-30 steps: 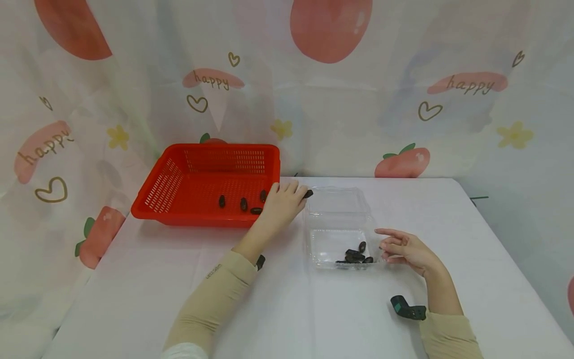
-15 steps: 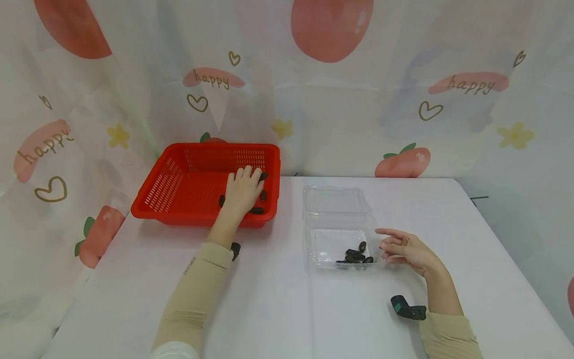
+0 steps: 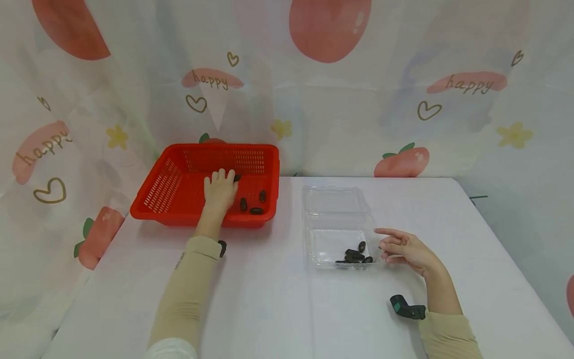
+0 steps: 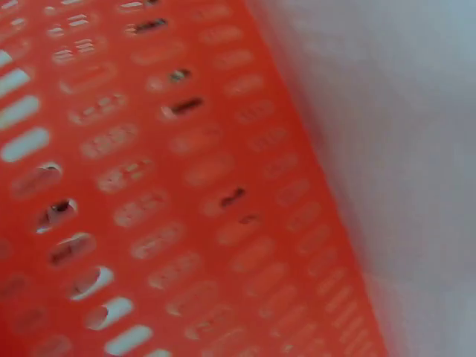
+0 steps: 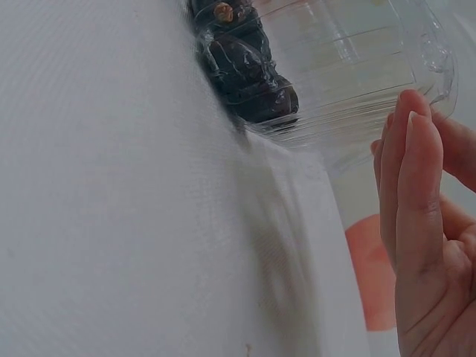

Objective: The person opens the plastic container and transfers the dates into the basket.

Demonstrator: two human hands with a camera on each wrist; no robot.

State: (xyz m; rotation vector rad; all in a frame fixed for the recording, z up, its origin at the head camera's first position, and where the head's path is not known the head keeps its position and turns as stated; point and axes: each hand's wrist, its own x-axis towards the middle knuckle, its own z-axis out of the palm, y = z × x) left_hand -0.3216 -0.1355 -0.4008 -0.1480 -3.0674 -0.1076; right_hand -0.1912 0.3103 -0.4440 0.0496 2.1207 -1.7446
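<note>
A date (image 3: 237,177) juts out from the thumb side of the left hand (image 3: 219,191), low over the inside of a red basket (image 3: 179,219). The hand pinches it, though the thumb is hidden and the left wrist view shows mostly slotted red plastic. Three loose dates (image 3: 243,204) lie on the basket floor, towards its near right corner. The basket stands at the far left corner of the white worktop (image 3: 278,289).

To its right, well apart, sits a clear box (image 3: 327,244), its lid (image 3: 334,200) laid back towards the worktop's far edge. More dates (image 3: 354,255) are heaped in the box's near right corner. The right hand (image 3: 412,252) is beside the box's right edge, index finger extended, gripping nothing; whether its fingertips touch the plastic, I cannot tell. A black device (image 3: 407,307) sits by the right wrist. Both arms wear beige sleeves (image 3: 184,289). Behind the far edge hangs a printed cloth (image 3: 332,124).
</note>
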